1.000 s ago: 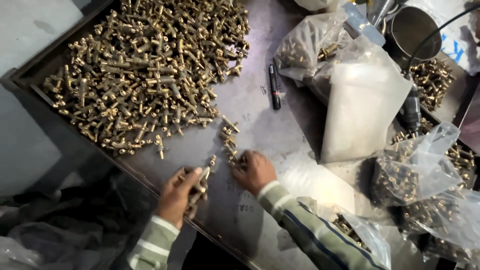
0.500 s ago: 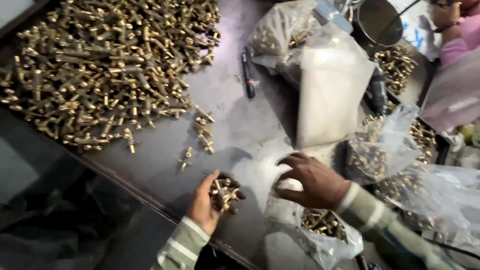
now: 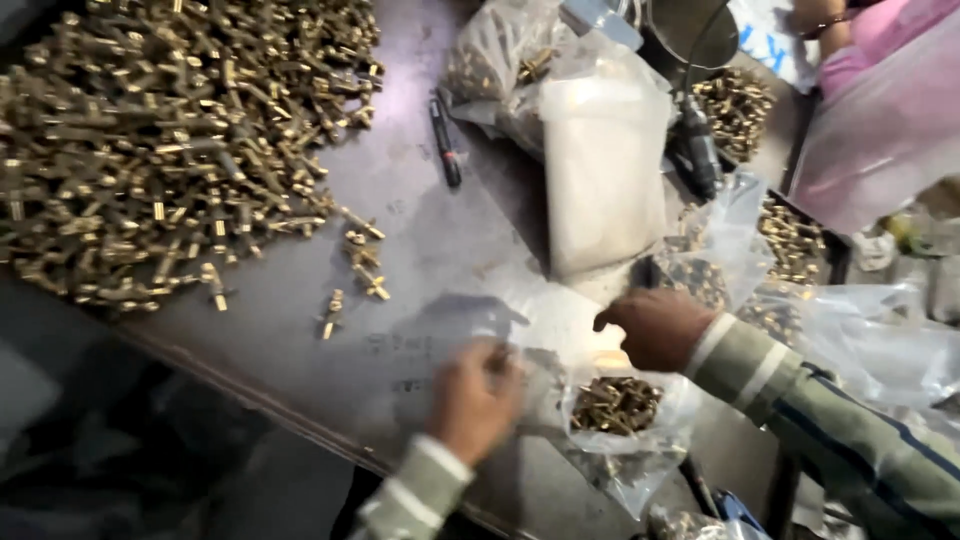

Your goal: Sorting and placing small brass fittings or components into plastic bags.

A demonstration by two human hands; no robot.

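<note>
Left hand (image 3: pixel 478 398) is hovering low over the near edge of the metal table (image 3: pixel 440 250), fingers curled inward and knuckles up. It is blurred, so I cannot tell whether it is gripping anything or merely closing beside the bag. Right hand (image 3: pixel 655 325) is sitting just beyond, palm down, fingers bent over the mouth of a clear plastic bag (image 3: pixel 625 430); it appears to be pinching the bag's upper edge, though the film is too sheer to be sure.

The bag is lying at the table's near edge between the two hands, partly filled with brass fittings (image 3: pixel 615 403) (a small dark-gold heap showing through the plastic). Its lower end is sagging over the table's lip.

A large pile of loose brass fittings (image 3: pixel 170 140) is spreading across the far left of the table, well apart from both hands. A few stray pieces (image 3: pixel 362 260) are lying between the pile and the bag.

A black marker (image 3: pixel 445 140) is lying on the bare metal beyond the strays. A tall white, frosted plastic pouch (image 3: pixel 600 170) is lying to its right. More clear bags of fittings (image 3: pixel 730 260) are crowding the right side. A person's arm in a pink sleeve (image 3: pixel 870 50) is showing at the top right corner.
</note>
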